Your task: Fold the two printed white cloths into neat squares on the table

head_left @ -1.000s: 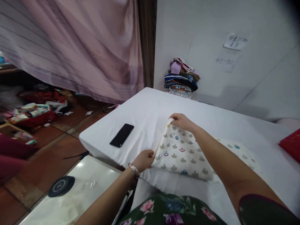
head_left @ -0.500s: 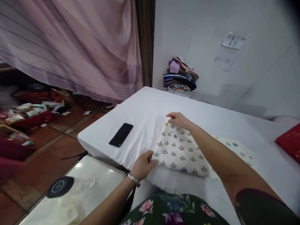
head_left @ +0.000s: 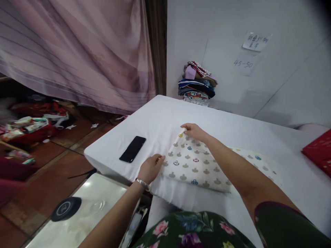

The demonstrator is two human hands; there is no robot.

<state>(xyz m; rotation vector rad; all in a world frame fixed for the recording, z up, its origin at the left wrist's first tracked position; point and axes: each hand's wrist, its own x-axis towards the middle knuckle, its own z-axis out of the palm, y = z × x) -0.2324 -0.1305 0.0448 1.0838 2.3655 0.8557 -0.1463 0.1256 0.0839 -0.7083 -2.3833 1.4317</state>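
Note:
A white cloth [head_left: 196, 168] printed with grey, blue, yellow and red shapes lies folded over on the white-covered table [head_left: 165, 117]. Its far left corner is pinched by my right hand [head_left: 193, 132], thumb and fingers closed. My left hand [head_left: 151, 168] is closed at the cloth's near left edge, fingertips on the fabric; the exact grip is partly hidden. Part of the cloth spreads flat to the right, beneath and beyond my right forearm. A black phone [head_left: 132, 149] lies to the left of the cloth, apart from both hands.
Folded clothes [head_left: 198, 84] are stacked against the wall at the back. A red item [head_left: 318, 151] lies at the right edge. Lower left stands a pale stool-like surface [head_left: 103, 196] with a dark round object [head_left: 66, 208] on it. A pink curtain [head_left: 103, 51] hangs at left.
My left hand has shifted up and left along the cloth's edge, and the cloth's near left corner has spread left. My right hand keeps its pinch on the far corner.

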